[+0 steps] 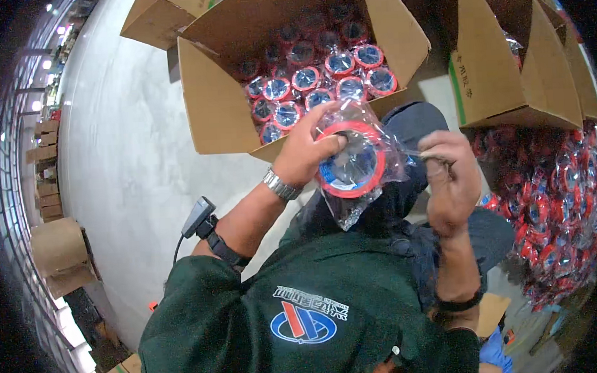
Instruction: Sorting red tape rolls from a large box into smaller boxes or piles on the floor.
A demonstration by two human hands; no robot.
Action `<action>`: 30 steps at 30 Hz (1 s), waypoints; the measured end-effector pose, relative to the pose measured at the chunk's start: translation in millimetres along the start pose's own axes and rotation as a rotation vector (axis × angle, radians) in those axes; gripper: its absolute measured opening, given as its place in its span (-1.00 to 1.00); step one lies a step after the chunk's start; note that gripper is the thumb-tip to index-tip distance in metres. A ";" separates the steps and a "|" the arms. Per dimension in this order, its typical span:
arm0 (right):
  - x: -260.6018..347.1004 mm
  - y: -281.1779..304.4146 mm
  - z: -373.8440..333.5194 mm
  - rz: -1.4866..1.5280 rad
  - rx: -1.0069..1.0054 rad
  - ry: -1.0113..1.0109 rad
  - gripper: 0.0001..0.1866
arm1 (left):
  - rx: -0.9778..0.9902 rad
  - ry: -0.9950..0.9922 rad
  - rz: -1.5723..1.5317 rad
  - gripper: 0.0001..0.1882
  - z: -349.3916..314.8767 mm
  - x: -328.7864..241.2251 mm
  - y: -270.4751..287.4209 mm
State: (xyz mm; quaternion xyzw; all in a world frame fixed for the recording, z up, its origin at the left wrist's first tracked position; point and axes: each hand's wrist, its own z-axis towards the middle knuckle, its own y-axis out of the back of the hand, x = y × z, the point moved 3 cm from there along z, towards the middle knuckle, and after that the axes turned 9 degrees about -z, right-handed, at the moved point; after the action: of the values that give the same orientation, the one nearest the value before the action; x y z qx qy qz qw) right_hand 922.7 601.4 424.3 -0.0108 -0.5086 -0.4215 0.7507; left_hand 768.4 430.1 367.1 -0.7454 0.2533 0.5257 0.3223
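My left hand [307, 149] grips a red roll of tape [381, 160] with a blue inner core, wrapped in a clear plastic bag [351, 215]. The thumb presses inside the ring, over the core. To the right, my right hand [449, 172] is closed, its fingertips pinching a thin, drawn-out end of the bag; motion blurs the detail there. The roll hangs above my lap, just in front of an open cardboard box [220, 103]. Inside that box stand several similar wrapped rolls [305, 79] in rows.
On the floor at the right lies a big heap of wrapped red rolls [549, 207]. More open cartons [488, 75] stand behind it, and another carton [158, 18] is at the far left of the box. Pale concrete floor [120, 128] stretches to the left, with stacked boxes [58, 246] beyond.
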 end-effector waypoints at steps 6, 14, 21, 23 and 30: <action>32.5 -8.2 18.2 -0.741 0.434 0.491 -0.91 | 0.013 -0.150 0.401 -0.39 19.3 -20.1 -27.5; -12.7 59.1 48.5 -0.337 0.138 -0.135 -0.97 | 0.253 -0.579 0.477 -0.30 12.8 -52.4 -44.7; -54.1 24.5 34.4 0.128 0.813 -0.307 -0.82 | 0.555 -0.693 0.333 -0.28 28.5 -50.1 -61.4; -61.4 17.6 34.9 0.287 1.166 -0.515 -0.75 | 0.599 -0.663 0.299 -0.27 32.4 -40.4 -57.1; -79.2 -21.0 38.4 0.577 0.963 -0.451 -0.76 | 0.526 -0.479 0.151 -0.22 70.0 -27.7 -24.6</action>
State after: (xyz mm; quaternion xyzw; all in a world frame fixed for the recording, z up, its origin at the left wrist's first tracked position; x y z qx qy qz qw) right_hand 870.2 654.2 372.9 0.1036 -0.7654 0.0896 0.6289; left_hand 733.8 499.8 381.8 -0.4718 0.3516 0.6246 0.5135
